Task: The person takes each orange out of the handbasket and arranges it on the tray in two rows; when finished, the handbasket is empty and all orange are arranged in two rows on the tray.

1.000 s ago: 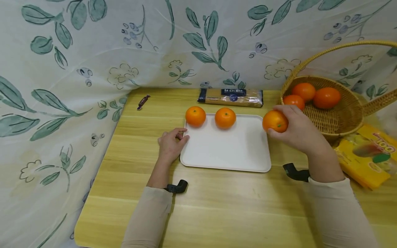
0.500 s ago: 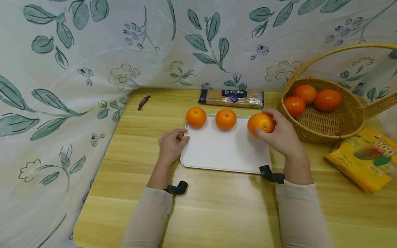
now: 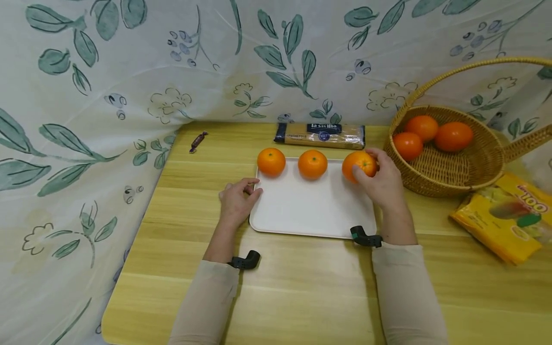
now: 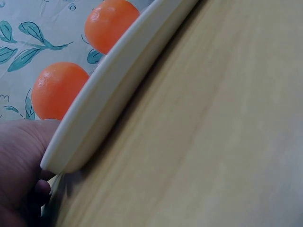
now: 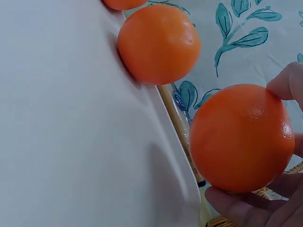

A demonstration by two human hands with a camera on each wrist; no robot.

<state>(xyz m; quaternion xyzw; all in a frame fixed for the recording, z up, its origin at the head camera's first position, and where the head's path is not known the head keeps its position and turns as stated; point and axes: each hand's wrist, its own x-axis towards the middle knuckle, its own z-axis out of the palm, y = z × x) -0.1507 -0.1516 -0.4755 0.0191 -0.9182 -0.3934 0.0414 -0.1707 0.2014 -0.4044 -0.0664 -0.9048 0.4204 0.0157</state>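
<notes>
My right hand [image 3: 385,184] grips an orange [image 3: 357,167] between thumb and fingers, over the far right corner of a white tray [image 3: 312,211]. In the right wrist view, the held orange [image 5: 241,139] overlaps the tray's rim, with fingers on its right side and below it. Two more oranges sit along the tray's far edge, a left orange [image 3: 271,162] and a middle orange [image 3: 312,164]. My left hand [image 3: 236,203] holds the tray's left edge, thumb and index finger at the rim. Seen from the left wrist, the tray's outer wall [image 4: 109,90] rises beside that hand.
Behind the tray lies a pack of spaghetti [image 3: 320,135]. A wicker basket [image 3: 448,179] with three orange-red fruits [image 3: 454,136] stands at the right, its handle arching high. A yellow packet [image 3: 502,215] lies near it. One wrapped candy [image 3: 198,142] is at the far left of the wooden table [image 3: 302,287].
My right hand has carried the orange leftward from beside the basket to the tray's far right corner. The left hand has stayed at the tray's edge.
</notes>
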